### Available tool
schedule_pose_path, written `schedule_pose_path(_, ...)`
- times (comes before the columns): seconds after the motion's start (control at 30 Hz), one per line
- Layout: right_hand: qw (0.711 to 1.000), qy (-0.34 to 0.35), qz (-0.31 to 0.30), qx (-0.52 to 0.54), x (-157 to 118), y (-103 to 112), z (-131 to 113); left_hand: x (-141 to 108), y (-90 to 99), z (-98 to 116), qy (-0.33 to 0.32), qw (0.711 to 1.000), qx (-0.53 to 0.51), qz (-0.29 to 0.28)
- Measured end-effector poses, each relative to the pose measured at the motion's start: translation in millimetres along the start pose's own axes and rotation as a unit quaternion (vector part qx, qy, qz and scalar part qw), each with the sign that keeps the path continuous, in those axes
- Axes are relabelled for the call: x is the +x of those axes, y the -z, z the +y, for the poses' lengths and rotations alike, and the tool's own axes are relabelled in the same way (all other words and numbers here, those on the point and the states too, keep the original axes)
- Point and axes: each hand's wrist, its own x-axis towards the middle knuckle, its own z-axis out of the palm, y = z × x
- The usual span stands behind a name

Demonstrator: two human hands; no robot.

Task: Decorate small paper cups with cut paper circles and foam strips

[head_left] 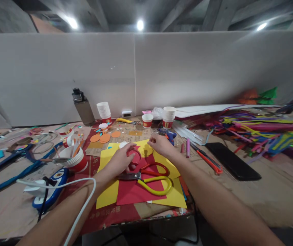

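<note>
My left hand (pixel 124 159) has its fingers wrapped round a red round piece (pixel 135 157) above the papers. To its right, my right hand (pixel 159 143) is closed, its fingertips at the edge of a yellow disc (pixel 145 149); whether they pinch anything is too small to tell. Beneath lie yellow paper (pixel 107 194) and red paper (pixel 128 193). Scissors with one red and one yellow handle (pixel 152 182) rest on the sheets, just below my left hand. A white disc (pixel 122 145) lies behind my left fingers.
Orange discs (pixel 104 138), paper cup stacks (pixel 169 118) and a bottle (pixel 83 109) stand or lie behind. At left are a cup of tools (pixel 76 162), a blue power strip (pixel 52 191) and a white cable (pixel 84 201). A black phone (pixel 232 160) and pipe cleaners (pixel 256 128) lie right.
</note>
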Motion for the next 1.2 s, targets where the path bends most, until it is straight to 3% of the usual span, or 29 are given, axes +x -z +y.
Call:
schedule_pose_path(0.17, 0.999, 0.008, 0.05, -0.004, 13, 12, -4, -1, 3.5, 0, -0.024, 0.991, 0.129, 0.03)
schedule_pose_path(0.3, 0.997, 0.007, 0.069, -0.037, 42, 21, -6, 0, 13.4, 2, -0.127, 0.96, 0.219, 0.116)
schedule_pose_path(0.47, 0.995, -0.031, 0.051, -0.085, 83, 14, -9, 2, 22.0, 5, -0.17, 0.952, 0.2, 0.158)
schedule_pose_path(0.63, 0.992, -0.041, 0.038, -0.116, 99, -1, -13, 0, 22.6, 6, -0.194, 0.957, 0.161, 0.144)
schedule_pose_path(0.83, 0.991, 0.064, 0.075, -0.093, 74, 2, -19, 7, 23.9, 1, -0.182, 0.967, 0.069, 0.166)
schedule_pose_path(1.03, 0.969, 0.227, 0.101, -0.001, 16, 9, -40, 18, 30.6, -7, -0.24, 0.929, 0.116, 0.256)
schedule_pose_path(1.2, 0.941, 0.323, 0.092, 0.042, -25, 1, -53, 21, 31.2, -12, -0.339, 0.912, 0.079, 0.216)
